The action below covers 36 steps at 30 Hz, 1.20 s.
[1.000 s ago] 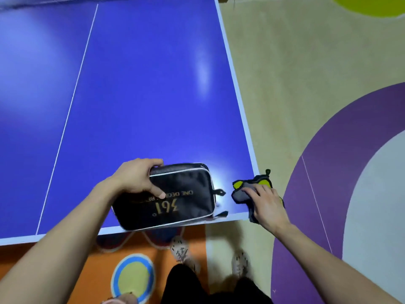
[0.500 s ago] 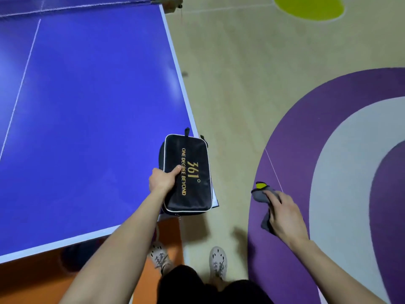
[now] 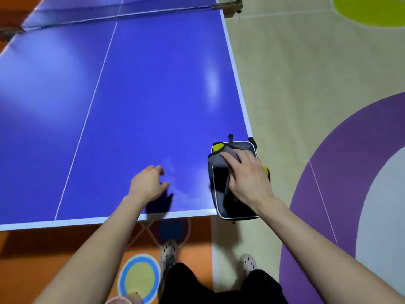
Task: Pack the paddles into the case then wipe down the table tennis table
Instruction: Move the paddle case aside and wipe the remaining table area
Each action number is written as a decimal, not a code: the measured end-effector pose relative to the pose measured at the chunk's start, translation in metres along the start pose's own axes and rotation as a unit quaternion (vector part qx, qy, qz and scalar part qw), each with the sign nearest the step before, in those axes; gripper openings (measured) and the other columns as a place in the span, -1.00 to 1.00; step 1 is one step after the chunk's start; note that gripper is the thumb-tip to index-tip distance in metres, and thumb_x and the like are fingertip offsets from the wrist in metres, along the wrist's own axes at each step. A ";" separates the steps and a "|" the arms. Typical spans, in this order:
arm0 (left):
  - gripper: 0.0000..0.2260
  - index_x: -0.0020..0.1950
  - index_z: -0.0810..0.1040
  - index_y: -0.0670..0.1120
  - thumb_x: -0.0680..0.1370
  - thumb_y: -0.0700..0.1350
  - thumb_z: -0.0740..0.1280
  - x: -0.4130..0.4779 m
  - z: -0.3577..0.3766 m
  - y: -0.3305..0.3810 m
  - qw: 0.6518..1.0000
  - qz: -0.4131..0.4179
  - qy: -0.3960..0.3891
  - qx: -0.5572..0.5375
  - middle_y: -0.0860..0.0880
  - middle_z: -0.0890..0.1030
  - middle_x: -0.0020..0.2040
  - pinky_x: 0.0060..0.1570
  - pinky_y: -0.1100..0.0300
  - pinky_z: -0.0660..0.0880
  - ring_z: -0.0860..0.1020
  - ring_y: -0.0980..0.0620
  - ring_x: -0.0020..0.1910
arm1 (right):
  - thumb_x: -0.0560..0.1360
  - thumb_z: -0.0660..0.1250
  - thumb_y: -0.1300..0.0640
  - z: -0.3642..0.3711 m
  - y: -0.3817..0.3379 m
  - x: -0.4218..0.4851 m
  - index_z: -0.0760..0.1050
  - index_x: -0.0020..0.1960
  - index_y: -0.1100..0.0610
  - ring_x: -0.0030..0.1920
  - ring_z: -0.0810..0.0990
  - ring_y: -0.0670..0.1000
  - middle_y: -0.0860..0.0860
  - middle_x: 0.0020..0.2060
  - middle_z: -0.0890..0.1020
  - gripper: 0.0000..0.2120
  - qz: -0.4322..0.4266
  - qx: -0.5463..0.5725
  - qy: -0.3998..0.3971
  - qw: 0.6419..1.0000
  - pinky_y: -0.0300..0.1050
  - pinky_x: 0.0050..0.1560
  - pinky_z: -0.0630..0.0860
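The black paddle case (image 3: 235, 206) with white piping lies on the near right corner of the blue table tennis table (image 3: 142, 95), overhanging its edges. A grey and yellow cloth (image 3: 219, 160) is draped over the case's far end. My right hand (image 3: 247, 176) rests on the cloth and case with fingers spread flat. My left hand (image 3: 149, 183) hovers just over the table near its front edge, fingers loosely curled, holding nothing. No paddles are visible.
The net (image 3: 118, 10) crosses the far end of the table, with its post (image 3: 230, 7) at the right edge. Beige and purple floor (image 3: 306, 106) lies to the right. My feet (image 3: 168, 253) stand below the table's front edge on orange floor.
My left hand let go of the case, which now lies on the table's corner, and moved left. My right hand brought the cloth from beside the table onto the case.
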<state>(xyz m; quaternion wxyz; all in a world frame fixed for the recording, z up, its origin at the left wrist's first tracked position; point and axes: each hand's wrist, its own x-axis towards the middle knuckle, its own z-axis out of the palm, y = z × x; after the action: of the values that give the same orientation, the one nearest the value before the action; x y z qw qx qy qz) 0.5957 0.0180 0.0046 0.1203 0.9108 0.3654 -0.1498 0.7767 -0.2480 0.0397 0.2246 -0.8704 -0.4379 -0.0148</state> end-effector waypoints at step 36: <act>0.60 0.72 -0.17 -0.25 0.05 0.75 0.34 0.009 0.033 -0.286 0.984 -0.042 -0.106 0.135 -0.37 -0.04 0.71 0.59 -0.15 0.28 0.01 -0.34 0.71 | 0.68 0.11 -0.43 0.295 -0.266 0.036 0.11 0.78 -0.01 0.78 -0.14 0.13 0.15 0.77 -0.04 -0.19 -0.039 -0.082 -0.148 0.985 0.41 0.68 0.00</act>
<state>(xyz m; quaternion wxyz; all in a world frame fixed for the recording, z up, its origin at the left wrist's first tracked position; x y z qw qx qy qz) 0.3950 0.2142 -0.0604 0.0278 0.8814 0.3647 -0.2988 0.5437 0.0363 -0.1169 0.0847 -0.8608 -0.4969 0.0698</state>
